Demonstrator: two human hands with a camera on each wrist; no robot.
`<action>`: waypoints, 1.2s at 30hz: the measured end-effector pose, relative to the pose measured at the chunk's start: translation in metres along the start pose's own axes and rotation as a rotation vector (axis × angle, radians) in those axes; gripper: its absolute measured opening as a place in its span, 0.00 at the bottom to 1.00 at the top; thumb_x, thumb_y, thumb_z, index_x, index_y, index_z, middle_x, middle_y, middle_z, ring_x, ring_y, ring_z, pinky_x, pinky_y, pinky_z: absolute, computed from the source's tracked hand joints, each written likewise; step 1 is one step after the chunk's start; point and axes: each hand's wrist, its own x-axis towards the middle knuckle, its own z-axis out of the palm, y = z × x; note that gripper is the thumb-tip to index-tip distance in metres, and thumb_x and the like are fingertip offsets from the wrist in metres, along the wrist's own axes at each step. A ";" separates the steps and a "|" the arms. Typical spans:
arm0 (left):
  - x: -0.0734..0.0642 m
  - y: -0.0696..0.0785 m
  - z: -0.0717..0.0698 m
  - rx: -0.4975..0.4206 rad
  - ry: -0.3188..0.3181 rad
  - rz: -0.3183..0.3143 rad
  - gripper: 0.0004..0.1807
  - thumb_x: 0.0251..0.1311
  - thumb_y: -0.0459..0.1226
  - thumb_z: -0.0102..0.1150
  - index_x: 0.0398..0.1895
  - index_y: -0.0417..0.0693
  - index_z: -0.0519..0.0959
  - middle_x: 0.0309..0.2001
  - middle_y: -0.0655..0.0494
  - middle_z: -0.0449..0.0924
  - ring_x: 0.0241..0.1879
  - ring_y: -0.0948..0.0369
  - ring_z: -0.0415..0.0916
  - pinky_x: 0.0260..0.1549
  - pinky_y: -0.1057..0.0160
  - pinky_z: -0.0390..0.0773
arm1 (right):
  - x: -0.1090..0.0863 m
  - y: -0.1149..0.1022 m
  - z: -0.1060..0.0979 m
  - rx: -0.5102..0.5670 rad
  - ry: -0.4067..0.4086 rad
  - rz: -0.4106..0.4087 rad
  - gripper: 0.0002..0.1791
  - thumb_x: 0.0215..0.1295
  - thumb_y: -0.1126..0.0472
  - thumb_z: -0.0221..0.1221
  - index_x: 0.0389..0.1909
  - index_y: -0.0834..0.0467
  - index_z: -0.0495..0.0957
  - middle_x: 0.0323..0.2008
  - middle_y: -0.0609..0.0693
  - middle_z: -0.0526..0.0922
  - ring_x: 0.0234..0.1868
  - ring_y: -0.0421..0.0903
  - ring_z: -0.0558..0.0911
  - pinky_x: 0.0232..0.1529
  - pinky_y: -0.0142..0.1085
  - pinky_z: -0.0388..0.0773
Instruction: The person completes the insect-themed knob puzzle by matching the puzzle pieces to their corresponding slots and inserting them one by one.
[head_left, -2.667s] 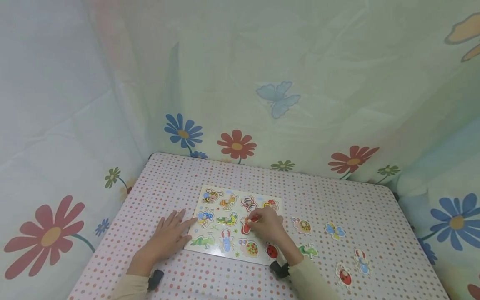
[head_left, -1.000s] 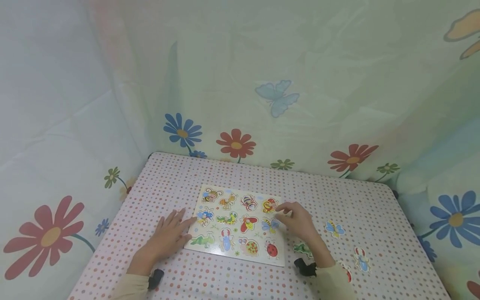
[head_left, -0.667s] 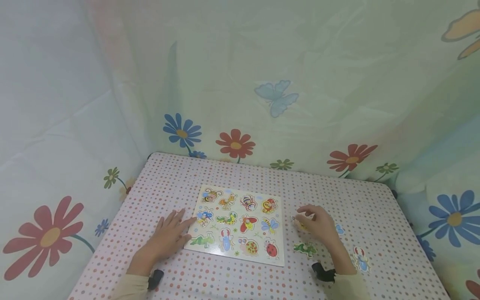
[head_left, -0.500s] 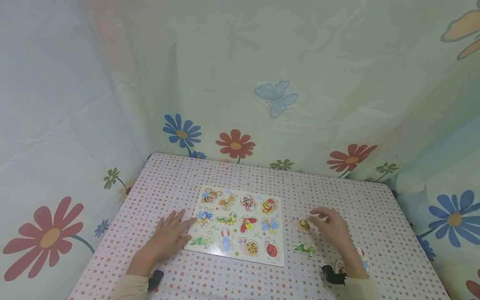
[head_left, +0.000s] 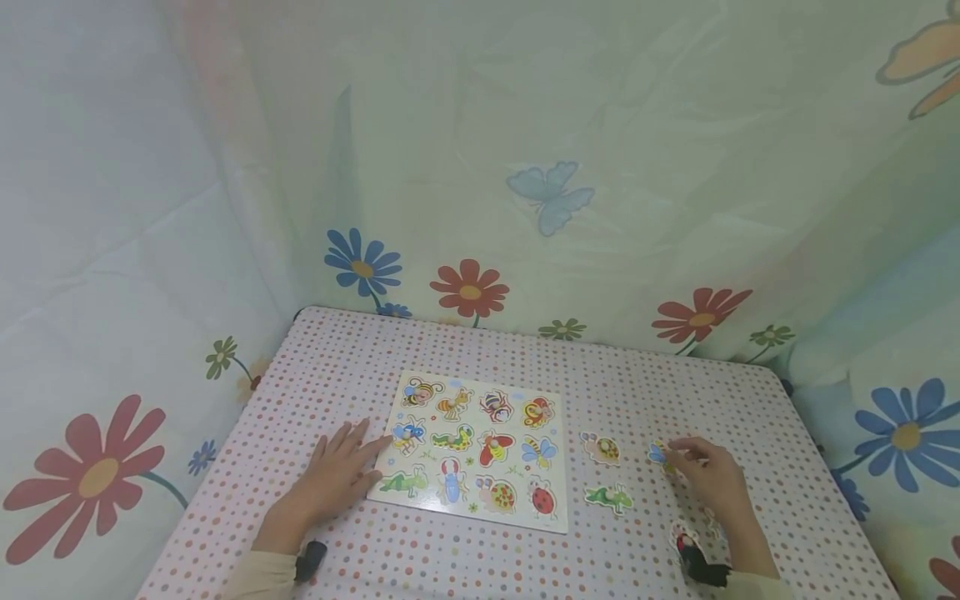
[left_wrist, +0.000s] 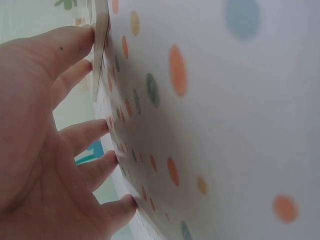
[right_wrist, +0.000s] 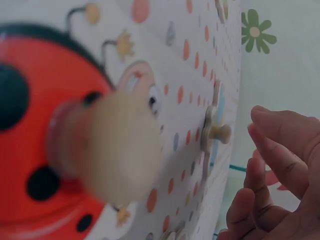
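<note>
My left hand [head_left: 337, 471] lies on the table with fingers spread. In the left wrist view its thumb and index fingertips touch the edge of the insect puzzle board [left_wrist: 99, 45], whose top is bare wood around pictures [head_left: 517, 521] in the head view. My right hand [head_left: 712, 475] hovers at a blue-winged bee puzzle piece [head_left: 657, 454]. The right wrist view shows its thumb and index finger bent, a little apart from that piece's wooden knob [right_wrist: 220, 133]. Under the right wrist lies a ladybug piece [head_left: 681, 537], large and blurred in the right wrist view.
Between board and right hand lie a snail piece [head_left: 602, 448] and a grasshopper piece [head_left: 609, 497]. Another piece [head_left: 712, 525] is mostly hidden by the right forearm. A dotted cloth [head_left: 450, 567] covers the table; a flower-printed curtain [head_left: 450, 167] stands behind it.
My right hand has let go of the red-winged insect piece, now in the board's middle row. It has moved right, past the snail, to the bee piece. The left hand stays still.
</note>
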 end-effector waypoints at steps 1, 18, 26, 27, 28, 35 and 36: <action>0.000 0.000 0.000 -0.002 0.000 -0.001 0.29 0.72 0.48 0.56 0.75 0.61 0.66 0.78 0.43 0.49 0.76 0.39 0.41 0.69 0.31 0.39 | 0.000 0.001 0.000 0.007 -0.014 0.030 0.23 0.70 0.51 0.61 0.54 0.66 0.78 0.48 0.67 0.77 0.45 0.61 0.78 0.32 0.45 0.77; 0.000 -0.001 0.002 -0.009 0.007 -0.011 0.28 0.72 0.48 0.55 0.75 0.64 0.67 0.78 0.44 0.49 0.76 0.40 0.41 0.70 0.31 0.38 | 0.008 0.013 0.007 -0.071 -0.024 0.117 0.20 0.65 0.54 0.65 0.50 0.65 0.80 0.49 0.71 0.77 0.46 0.66 0.78 0.32 0.49 0.75; 0.000 -0.001 0.002 0.000 0.001 -0.016 0.29 0.72 0.48 0.55 0.75 0.63 0.66 0.78 0.44 0.48 0.76 0.40 0.41 0.70 0.31 0.38 | 0.006 0.009 0.007 -0.091 -0.019 0.047 0.20 0.66 0.54 0.64 0.49 0.66 0.80 0.48 0.71 0.78 0.46 0.66 0.78 0.36 0.56 0.76; 0.001 -0.001 0.002 0.002 0.000 -0.017 0.29 0.72 0.48 0.55 0.75 0.63 0.66 0.78 0.44 0.48 0.76 0.40 0.41 0.70 0.31 0.38 | 0.006 0.007 0.006 -0.092 -0.017 0.036 0.19 0.66 0.55 0.64 0.49 0.66 0.80 0.47 0.71 0.79 0.44 0.66 0.79 0.36 0.56 0.75; 0.000 -0.001 0.002 0.004 -0.001 -0.017 0.29 0.72 0.48 0.55 0.75 0.63 0.66 0.78 0.44 0.48 0.76 0.40 0.41 0.70 0.31 0.38 | 0.005 0.004 0.006 -0.088 -0.016 0.027 0.19 0.66 0.55 0.64 0.49 0.67 0.80 0.45 0.70 0.79 0.42 0.64 0.79 0.35 0.55 0.75; -0.001 0.000 0.000 -0.001 0.002 -0.014 0.29 0.72 0.48 0.55 0.75 0.62 0.66 0.78 0.43 0.48 0.76 0.39 0.41 0.69 0.31 0.38 | -0.001 -0.018 0.009 -0.077 -0.003 -0.071 0.17 0.66 0.57 0.64 0.48 0.66 0.82 0.43 0.65 0.80 0.35 0.55 0.78 0.30 0.46 0.71; 0.000 -0.001 0.001 0.002 0.000 -0.016 0.29 0.72 0.48 0.54 0.75 0.62 0.66 0.78 0.43 0.48 0.76 0.40 0.41 0.69 0.31 0.38 | -0.002 -0.022 0.010 -0.074 -0.007 -0.096 0.17 0.66 0.57 0.65 0.48 0.66 0.82 0.43 0.65 0.80 0.34 0.54 0.78 0.29 0.44 0.71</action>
